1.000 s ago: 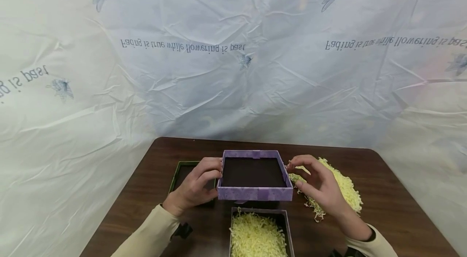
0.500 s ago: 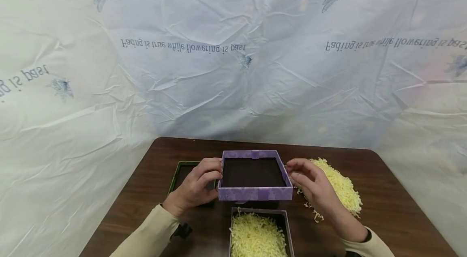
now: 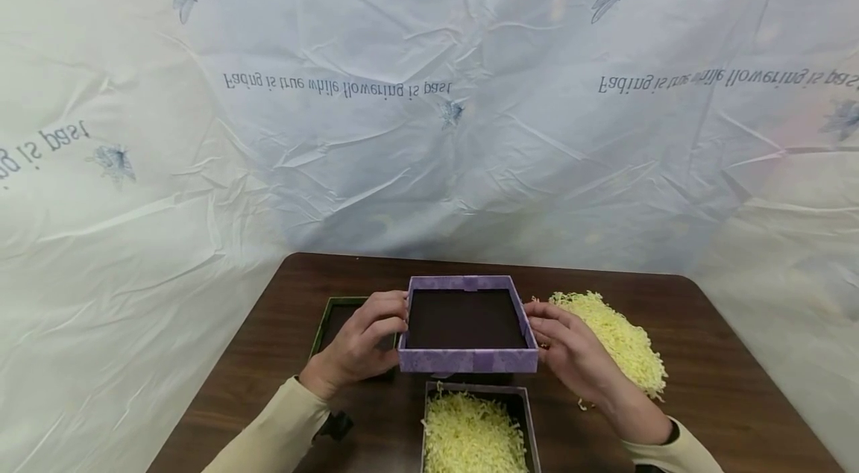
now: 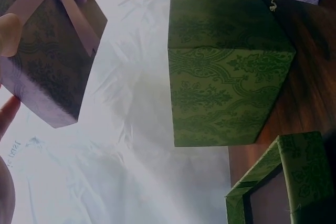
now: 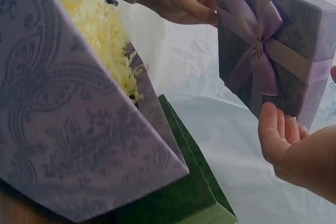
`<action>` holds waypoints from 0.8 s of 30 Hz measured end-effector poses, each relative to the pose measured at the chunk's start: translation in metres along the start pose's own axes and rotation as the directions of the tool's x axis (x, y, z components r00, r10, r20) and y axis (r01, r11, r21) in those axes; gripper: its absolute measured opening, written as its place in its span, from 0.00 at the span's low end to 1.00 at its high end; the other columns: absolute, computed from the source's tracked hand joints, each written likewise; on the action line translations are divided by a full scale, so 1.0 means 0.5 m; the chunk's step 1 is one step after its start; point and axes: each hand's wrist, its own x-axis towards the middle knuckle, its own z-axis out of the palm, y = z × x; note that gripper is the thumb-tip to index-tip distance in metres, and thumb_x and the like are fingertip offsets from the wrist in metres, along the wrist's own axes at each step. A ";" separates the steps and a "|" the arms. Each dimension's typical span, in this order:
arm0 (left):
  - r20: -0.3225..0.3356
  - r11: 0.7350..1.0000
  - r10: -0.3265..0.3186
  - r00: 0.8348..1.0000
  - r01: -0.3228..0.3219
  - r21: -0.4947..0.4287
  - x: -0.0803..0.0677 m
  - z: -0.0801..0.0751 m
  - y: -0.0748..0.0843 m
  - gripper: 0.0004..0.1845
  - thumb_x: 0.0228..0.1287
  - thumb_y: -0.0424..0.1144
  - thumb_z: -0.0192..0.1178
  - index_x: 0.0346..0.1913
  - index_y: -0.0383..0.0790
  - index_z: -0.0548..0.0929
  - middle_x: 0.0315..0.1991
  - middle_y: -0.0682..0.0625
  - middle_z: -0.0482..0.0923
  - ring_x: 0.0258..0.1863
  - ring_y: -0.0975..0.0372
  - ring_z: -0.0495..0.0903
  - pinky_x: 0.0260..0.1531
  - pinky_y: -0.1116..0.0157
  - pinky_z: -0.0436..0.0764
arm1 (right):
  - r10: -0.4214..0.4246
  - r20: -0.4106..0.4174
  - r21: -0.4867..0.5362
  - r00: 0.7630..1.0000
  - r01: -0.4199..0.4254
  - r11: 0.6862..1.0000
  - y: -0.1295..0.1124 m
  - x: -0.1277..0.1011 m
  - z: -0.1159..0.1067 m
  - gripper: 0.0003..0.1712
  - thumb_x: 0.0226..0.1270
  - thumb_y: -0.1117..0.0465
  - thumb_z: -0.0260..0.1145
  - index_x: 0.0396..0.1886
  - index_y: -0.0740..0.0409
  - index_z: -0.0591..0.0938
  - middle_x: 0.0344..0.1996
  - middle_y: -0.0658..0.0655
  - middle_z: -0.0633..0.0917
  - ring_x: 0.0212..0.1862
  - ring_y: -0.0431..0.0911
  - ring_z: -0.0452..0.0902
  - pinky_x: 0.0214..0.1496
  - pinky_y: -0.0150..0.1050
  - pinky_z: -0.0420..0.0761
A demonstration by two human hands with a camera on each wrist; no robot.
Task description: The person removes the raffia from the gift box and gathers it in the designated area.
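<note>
Purple box lid (image 3: 467,324), light stiff card held upturned, is gripped by left hand (image 3: 360,342) and right hand (image 3: 570,355) at opposite side walls.

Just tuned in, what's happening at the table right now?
A person holds a purple box lid upside down above the table, its dark inside facing up. The left hand holds its left side and the right hand its right side. Below it, near the person, a purple box sits filled with yellow shredded paper. A loose pile of shred lies to the right, and a green box stands open to the left.
</note>
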 end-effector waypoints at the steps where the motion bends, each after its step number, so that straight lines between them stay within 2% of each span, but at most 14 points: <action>1: 0.000 1.000 0.003 1.000 -0.003 0.002 0.001 0.000 0.000 0.10 0.62 0.31 0.60 0.40 0.28 0.73 0.41 0.35 0.71 0.43 0.48 0.74 0.53 0.51 0.80 | 0.015 0.016 0.024 1.000 -0.016 1.000 0.000 0.000 -0.001 0.18 0.78 0.67 0.40 0.57 0.61 0.74 0.49 0.53 0.83 0.51 0.44 0.80 0.54 0.41 0.80; 5: 0.010 1.000 0.011 1.000 -0.011 0.022 0.002 0.000 0.002 0.08 0.63 0.30 0.58 0.41 0.29 0.73 0.41 0.36 0.72 0.44 0.49 0.73 0.54 0.51 0.80 | 0.079 0.082 0.118 0.993 -0.089 0.989 0.002 0.003 -0.006 0.25 0.79 0.64 0.36 0.57 0.60 0.80 0.48 0.54 0.85 0.50 0.46 0.80 0.58 0.44 0.79; 8: 0.015 0.999 0.009 1.000 -0.010 0.037 0.002 0.000 0.002 0.06 0.62 0.29 0.57 0.41 0.30 0.73 0.41 0.37 0.72 0.44 0.50 0.73 0.54 0.50 0.80 | 0.107 0.094 0.157 0.990 -0.121 0.980 0.003 0.004 -0.009 0.26 0.80 0.63 0.36 0.56 0.59 0.82 0.49 0.55 0.84 0.51 0.47 0.79 0.60 0.45 0.78; 16: 0.032 0.999 0.009 0.999 -0.010 0.036 -0.002 0.003 0.004 0.07 0.62 0.29 0.58 0.41 0.31 0.73 0.41 0.38 0.73 0.45 0.51 0.73 0.53 0.50 0.80 | 0.123 0.085 0.229 0.989 -0.139 0.963 0.008 0.004 -0.014 0.28 0.80 0.62 0.32 0.51 0.57 0.81 0.48 0.54 0.84 0.51 0.46 0.80 0.59 0.44 0.80; 24: 0.052 0.999 0.025 0.998 -0.027 0.044 -0.001 0.007 0.006 0.10 0.61 0.32 0.63 0.41 0.32 0.74 0.41 0.40 0.75 0.45 0.52 0.75 0.52 0.49 0.81 | 0.116 0.108 0.243 0.987 -0.139 0.960 0.006 0.007 -0.008 0.27 0.80 0.64 0.34 0.56 0.62 0.80 0.47 0.57 0.85 0.49 0.47 0.82 0.56 0.42 0.82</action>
